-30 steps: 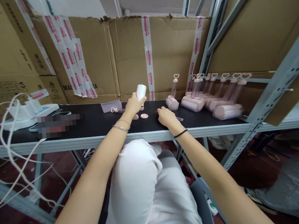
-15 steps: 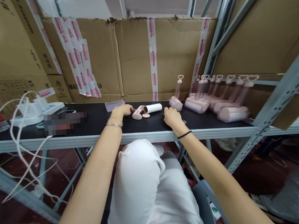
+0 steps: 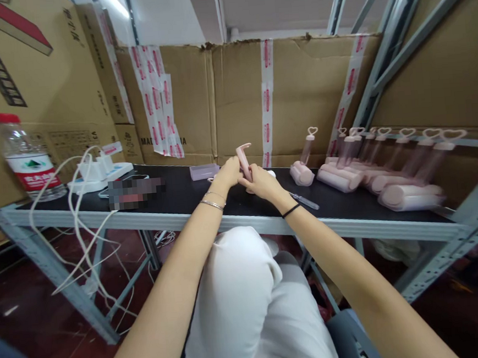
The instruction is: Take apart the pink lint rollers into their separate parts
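Both my hands meet over the middle of the table. My right hand (image 3: 263, 182) is closed round a pale pink plastic part (image 3: 244, 162), which stands up between the hands with a bent top end. My left hand (image 3: 229, 173) is closed against the same part from the other side; its fingertips are mostly hidden. A screwdriver with a clear handle (image 3: 306, 200) lies by my right wrist. Behind the right hand a bit of a white tube (image 3: 271, 173) shows. Left of the hands sits a lilac tray (image 3: 204, 173), with a small pink piece (image 3: 211, 179) beside it.
Pink pieces with clear tubes and heart-shaped handles (image 3: 302, 173) stand at right, several in a row (image 3: 410, 196). At left are a power strip (image 3: 94, 182), white cables, a phone (image 3: 143, 177) and a water bottle (image 3: 34, 173). Cardboard (image 3: 237, 102) walls the back; a metal upright (image 3: 431, 263) stands right.
The pink part has been lifted off the table between my hands. My right hand has let go of the screwdriver and moved left to meet my left hand. The view has shifted left.
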{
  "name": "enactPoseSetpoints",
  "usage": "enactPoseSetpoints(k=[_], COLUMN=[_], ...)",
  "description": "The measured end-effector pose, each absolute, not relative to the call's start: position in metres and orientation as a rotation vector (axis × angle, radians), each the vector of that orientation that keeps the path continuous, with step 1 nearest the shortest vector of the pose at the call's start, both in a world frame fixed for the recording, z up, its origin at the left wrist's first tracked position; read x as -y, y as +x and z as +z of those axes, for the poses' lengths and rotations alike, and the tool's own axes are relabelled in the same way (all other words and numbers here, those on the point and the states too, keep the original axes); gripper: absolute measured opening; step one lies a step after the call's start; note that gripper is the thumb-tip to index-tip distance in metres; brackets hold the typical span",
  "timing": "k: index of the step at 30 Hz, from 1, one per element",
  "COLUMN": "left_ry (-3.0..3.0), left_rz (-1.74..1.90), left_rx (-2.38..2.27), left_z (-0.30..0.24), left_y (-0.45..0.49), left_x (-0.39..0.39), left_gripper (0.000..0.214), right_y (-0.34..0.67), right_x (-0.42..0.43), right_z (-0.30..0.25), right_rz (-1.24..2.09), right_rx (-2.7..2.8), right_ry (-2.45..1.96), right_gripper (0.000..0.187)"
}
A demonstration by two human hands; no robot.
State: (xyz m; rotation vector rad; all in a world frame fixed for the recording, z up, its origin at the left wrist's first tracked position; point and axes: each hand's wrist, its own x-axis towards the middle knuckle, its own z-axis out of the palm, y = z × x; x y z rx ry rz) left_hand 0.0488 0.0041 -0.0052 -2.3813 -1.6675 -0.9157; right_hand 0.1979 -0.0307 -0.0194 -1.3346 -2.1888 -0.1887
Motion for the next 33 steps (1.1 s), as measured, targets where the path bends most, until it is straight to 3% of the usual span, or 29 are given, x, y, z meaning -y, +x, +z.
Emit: enactPoseSetpoints(k=[4, 14, 22, 33], left_ry=[-2.328, -2.267, -2.22, -1.986], left_rz=[-0.783, -0.582, -0.636, -0.646], left_rx=[1.609, 1.595, 1.614, 2.023], left_z=[-0.007, -0.013, -0.004, -0.021], left_y=[0.051, 0.069, 0.066, 0.057], left_x=[-0.004, 0.002, 0.01, 0.008], left_gripper=[0.026, 0.035, 0.031, 0.034], right_y=[0.183, 0.196, 0.214, 0.196], right_x=[0.015, 0.007, 0.001, 0.021], right_z=[-0.023, -0.028, -0.021, -0.026], right_rz=[-0.083, -0.181, -0.158, -0.302], right_rx=[2.227, 2.231, 2.138, 1.977], right_ry=[-1.338, -1.33, -1.376, -1.517], right_gripper=[0.024, 0.019, 0.027, 0.036])
